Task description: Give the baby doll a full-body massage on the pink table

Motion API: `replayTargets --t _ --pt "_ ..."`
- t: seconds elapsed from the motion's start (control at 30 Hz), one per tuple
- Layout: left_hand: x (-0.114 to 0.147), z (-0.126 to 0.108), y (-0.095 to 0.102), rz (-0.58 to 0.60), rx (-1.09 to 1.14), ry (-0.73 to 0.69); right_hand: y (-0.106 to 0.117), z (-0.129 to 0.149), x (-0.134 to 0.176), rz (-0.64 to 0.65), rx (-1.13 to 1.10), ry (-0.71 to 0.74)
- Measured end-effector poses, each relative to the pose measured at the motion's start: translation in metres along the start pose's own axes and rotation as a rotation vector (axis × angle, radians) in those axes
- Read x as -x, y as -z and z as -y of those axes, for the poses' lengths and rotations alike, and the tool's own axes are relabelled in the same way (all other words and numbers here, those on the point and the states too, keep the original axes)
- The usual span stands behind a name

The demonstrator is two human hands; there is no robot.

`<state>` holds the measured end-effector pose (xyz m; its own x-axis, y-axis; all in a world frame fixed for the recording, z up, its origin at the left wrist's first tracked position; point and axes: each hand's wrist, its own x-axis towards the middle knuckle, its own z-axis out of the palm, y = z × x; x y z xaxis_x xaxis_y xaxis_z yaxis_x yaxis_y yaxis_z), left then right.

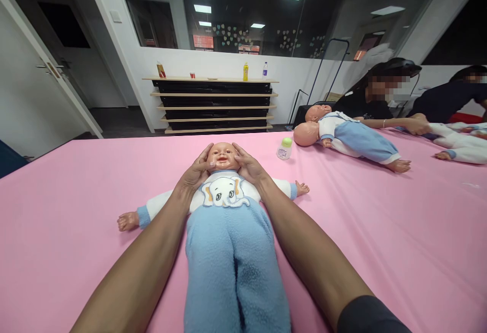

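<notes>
A baby doll [224, 198] lies on its back on the pink-covered table, its head away from me. It wears a white top with an elephant face and fluffy light-blue trousers; both arms are spread sideways. My left hand [198, 169] cups the left side of the doll's head, thumb on the cheek near the mouth. On the other side, my right hand [248, 164] mirrors it, thumb against the cheek. The fingers of both hands run up along the head, which is held between them. Beyond my right hand stands a small white bottle [283, 151] with a green cap.
Two more dolls [357, 137] lie at the right, close to a co-worker [369, 92] in dark clothes. Another person [452, 94] bends over a further doll [462, 145]. Behind the pink table [76, 180], a low stack of boards [215, 104] carries several drinks. An open door [41, 69] is at the left.
</notes>
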<state>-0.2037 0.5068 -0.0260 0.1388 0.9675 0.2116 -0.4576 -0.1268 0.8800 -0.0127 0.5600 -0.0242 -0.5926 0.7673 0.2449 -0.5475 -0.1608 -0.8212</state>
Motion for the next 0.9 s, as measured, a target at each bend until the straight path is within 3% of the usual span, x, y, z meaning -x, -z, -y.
replayTargets --t 0.17,0.4,0.7,0.9 --pt "-0.001 0.002 -0.001 -0.031 -0.002 -0.041 -0.002 -0.005 -0.001 -0.046 0.090 0.024" --pt "-0.004 0.008 0.001 -0.030 -0.313 -0.080 -0.007 -0.005 0.005 -0.119 0.599 0.135" --pt "-0.012 0.016 0.009 -0.068 -0.521 -0.201 -0.007 -0.006 0.002 -0.106 0.681 0.145" --pt "-0.014 0.016 0.009 -0.113 -0.592 -0.219 -0.008 -0.003 0.004 -0.106 0.576 0.091"
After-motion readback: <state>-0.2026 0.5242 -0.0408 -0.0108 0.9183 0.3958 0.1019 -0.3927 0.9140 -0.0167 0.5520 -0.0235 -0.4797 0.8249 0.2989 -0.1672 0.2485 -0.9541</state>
